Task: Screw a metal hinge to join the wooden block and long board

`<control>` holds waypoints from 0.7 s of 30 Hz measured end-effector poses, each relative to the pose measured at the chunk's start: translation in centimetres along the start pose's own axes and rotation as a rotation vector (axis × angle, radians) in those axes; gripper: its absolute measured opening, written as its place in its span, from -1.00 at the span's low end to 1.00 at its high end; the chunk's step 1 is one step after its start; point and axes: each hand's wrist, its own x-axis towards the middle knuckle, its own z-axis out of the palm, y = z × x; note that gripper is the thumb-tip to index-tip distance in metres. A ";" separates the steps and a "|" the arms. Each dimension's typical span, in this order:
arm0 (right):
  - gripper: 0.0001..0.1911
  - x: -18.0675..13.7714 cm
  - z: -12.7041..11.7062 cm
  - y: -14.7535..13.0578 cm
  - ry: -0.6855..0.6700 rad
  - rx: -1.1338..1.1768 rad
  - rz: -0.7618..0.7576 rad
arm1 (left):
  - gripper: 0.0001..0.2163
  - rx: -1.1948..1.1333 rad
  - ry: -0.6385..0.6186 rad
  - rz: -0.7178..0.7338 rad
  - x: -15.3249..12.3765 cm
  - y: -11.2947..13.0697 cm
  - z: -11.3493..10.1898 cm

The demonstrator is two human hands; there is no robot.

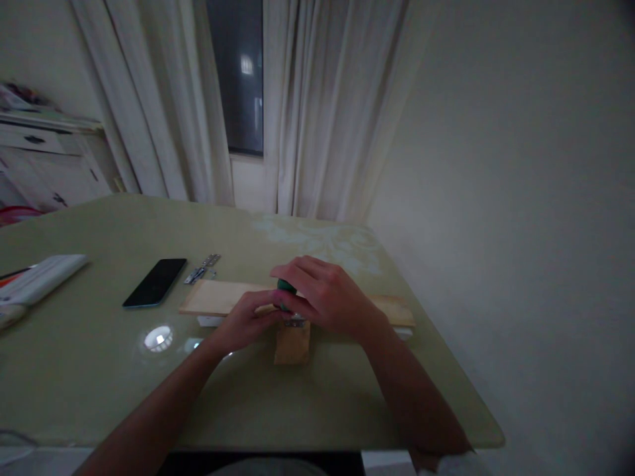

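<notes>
A green-handled screwdriver (286,286) stands roughly upright in my right hand (327,294), whose fingers curl round its handle. My left hand (251,320) reaches in from the left with its fingers closed at the tool's lower end; what they pinch is hidden. Just under the fingers, a metal hinge (294,322) lies on a small wooden block (292,345), which juts toward me. Behind both hands a long pale wooden board (218,297) runs left to right, its middle covered by them. The screwdriver's tip cannot be seen.
On the green-topped table (278,423), a black phone (156,283) lies to the left, with several metal hinges (202,269) beside it. Farther left is a whitish pouch (44,277) with pens. White supports (403,332) raise the board. A wall borders the table's right side.
</notes>
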 end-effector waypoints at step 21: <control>-0.69 0.3 -0.4 -1.1 -0.153 -0.193 0.131 | -0.88 0.147 -0.077 0.001 -0.3 -1.3 0.3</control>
